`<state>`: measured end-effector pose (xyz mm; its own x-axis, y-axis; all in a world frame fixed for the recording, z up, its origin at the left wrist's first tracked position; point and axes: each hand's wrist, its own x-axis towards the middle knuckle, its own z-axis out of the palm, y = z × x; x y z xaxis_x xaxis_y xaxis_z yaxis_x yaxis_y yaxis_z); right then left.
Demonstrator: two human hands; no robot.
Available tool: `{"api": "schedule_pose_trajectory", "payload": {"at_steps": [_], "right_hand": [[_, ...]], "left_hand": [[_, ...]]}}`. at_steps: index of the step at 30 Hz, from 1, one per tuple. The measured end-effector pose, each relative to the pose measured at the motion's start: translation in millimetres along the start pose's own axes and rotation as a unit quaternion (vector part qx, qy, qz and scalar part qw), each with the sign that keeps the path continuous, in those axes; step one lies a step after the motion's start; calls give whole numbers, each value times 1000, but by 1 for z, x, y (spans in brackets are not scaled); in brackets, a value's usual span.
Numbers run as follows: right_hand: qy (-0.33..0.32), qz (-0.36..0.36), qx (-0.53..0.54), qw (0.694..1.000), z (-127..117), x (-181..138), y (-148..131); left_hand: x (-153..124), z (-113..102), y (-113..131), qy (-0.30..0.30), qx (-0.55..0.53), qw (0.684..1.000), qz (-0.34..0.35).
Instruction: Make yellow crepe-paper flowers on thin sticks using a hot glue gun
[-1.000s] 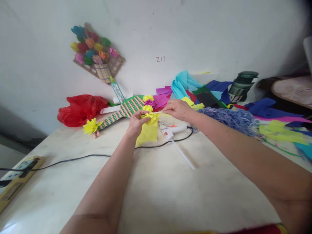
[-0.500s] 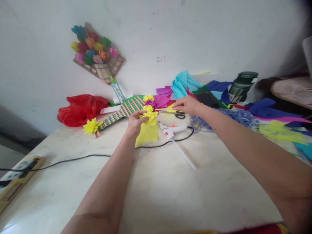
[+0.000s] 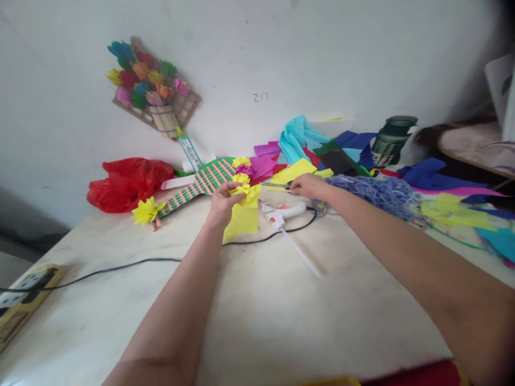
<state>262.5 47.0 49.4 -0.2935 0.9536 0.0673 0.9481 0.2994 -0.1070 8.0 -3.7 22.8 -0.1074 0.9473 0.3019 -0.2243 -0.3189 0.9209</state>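
My left hand [image 3: 223,203] pinches a crumpled yellow paper flower [image 3: 246,192] between thumb and fingers. Beneath it lies a flat square of yellow paper [image 3: 241,224]. My right hand [image 3: 309,186] has its fingers closed at the handles of a pair of scissors [image 3: 276,185], whose blades point left; the handles are mostly hidden by the fingers. A thin pale stick [image 3: 283,191] shows just below the blades. Left of the flower, a green guitar-shaped craft [image 3: 215,176] with pink strips carries yellow and magenta paper flowers. Between my hands and nearer to me rests a white glue gun [image 3: 281,214].
A glue stick [image 3: 301,253] juts from the gun toward me. Its black cord [image 3: 132,262] runs left to a power strip [image 3: 32,295]. A red plastic bag [image 3: 129,182], blue shredded strands [image 3: 374,195], coloured paper [image 3: 300,136] and a dark green jar [image 3: 394,140] line the back.
My right hand has come down from above the scissors onto their handles; the thin stick it held now lies below the blades. My left hand keeps its pinch on the yellow flower.
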Motion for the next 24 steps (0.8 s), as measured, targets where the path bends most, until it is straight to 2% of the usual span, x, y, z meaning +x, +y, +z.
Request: {"api": "schedule_pose_trajectory", "payload": {"at_steps": [10, 15, 20, 24], "right_hand": [[-31, 1, -87, 996, -1, -8, -9], [35, -87, -143, 985, -7, -18, -25], [-7, -182, -184, 966, -10, -36, -45], [-32, -194, -200, 960, -2, -47, -50]], "left_hand": [[1, 0, 0, 4, -4, 1000, 4], [2, -1, 1, 8, 5, 1000, 11], [2, -2, 1, 13, 7, 1000, 13], [1, -1, 2, 14, 5, 1000, 10]]}}
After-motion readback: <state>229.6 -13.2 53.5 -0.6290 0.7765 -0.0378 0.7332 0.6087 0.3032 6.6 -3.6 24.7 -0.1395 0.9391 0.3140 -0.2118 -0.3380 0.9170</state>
